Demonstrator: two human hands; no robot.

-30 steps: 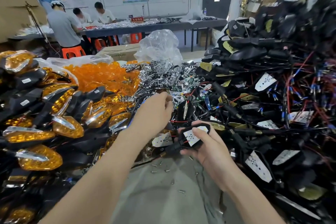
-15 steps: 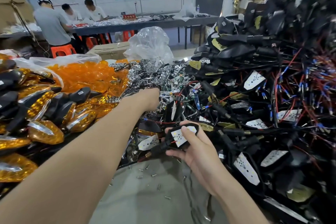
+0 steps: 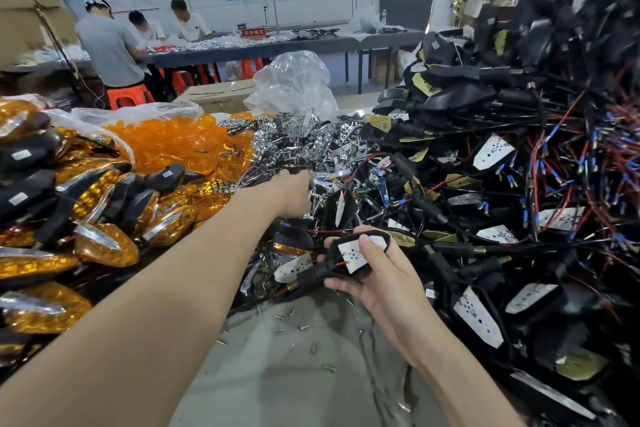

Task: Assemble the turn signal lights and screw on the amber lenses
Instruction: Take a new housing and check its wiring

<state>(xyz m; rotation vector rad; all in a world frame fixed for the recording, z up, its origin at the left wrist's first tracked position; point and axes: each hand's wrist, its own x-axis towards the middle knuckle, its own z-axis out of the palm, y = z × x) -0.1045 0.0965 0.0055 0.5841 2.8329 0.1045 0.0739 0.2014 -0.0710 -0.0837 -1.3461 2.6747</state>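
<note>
Our right hand [image 3: 384, 288] grips a black turn signal housing [image 3: 325, 270] low at centre, with the thumb pressed on its white LED board [image 3: 349, 255]. Our left hand [image 3: 289, 194] is sunk in the heap of chrome reflectors [image 3: 294, 139]. Its fingers are buried there, so we cannot tell whether they hold anything. The amber lenses [image 3: 173, 142] lie heaped just to its left. Small screws [image 3: 298, 317] dot the grey cloth [image 3: 277, 374].
</note>
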